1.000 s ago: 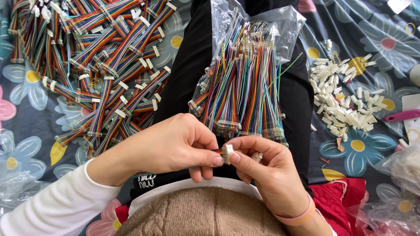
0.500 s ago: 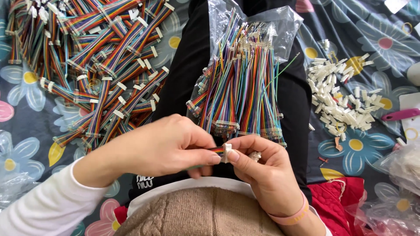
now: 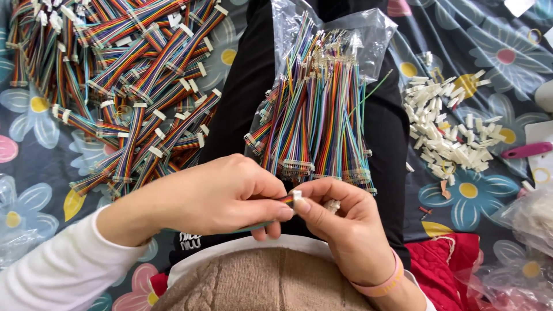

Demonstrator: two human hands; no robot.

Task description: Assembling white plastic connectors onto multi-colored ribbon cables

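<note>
My left hand point(image 3: 222, 198) pinches the end of a short rainbow ribbon cable point(image 3: 286, 200) between thumb and forefinger. My right hand point(image 3: 340, 222) meets it fingertip to fingertip and holds a small white plastic connector point(image 3: 297, 194) against the cable's end. Both hands hover over my lap, just below a bundle of loose rainbow cables point(image 3: 319, 115) lying on a clear plastic bag point(image 3: 368, 34) on my black trousers.
A big pile of rainbow cables with white connectors fitted point(image 3: 121, 80) lies at the upper left on the flowered cloth point(image 3: 34, 150). A heap of loose white connectors point(image 3: 449, 129) sits at the right, next to a pink tool point(image 3: 527, 151). Crumpled clear bags point(image 3: 518, 259) lie at the lower right.
Both hands have stayed together over my lap; the fingers shifted slightly, and the white connector now sits pressed against the cable end.
</note>
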